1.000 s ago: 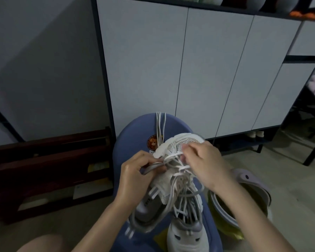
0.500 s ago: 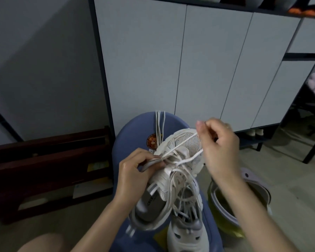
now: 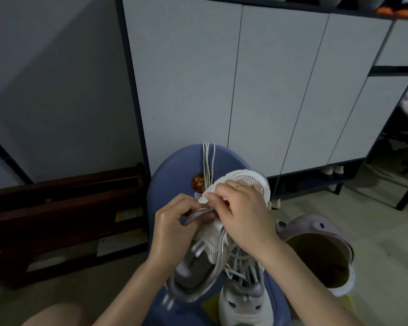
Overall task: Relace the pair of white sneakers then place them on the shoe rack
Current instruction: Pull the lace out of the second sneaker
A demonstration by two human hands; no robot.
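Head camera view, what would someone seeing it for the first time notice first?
Probably the two hands at centre: the left hand grips the side of a white sneaker held over a blue chair, while the right hand works the laces near its toe. A second white sneaker sits just below on the seat, and spare laces hang over the chair back. A lilac bin stands on the floor to the right.

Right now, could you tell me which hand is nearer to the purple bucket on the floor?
Right. The right hand works on the held sneaker just left of the bucket; the left hand is farther left.
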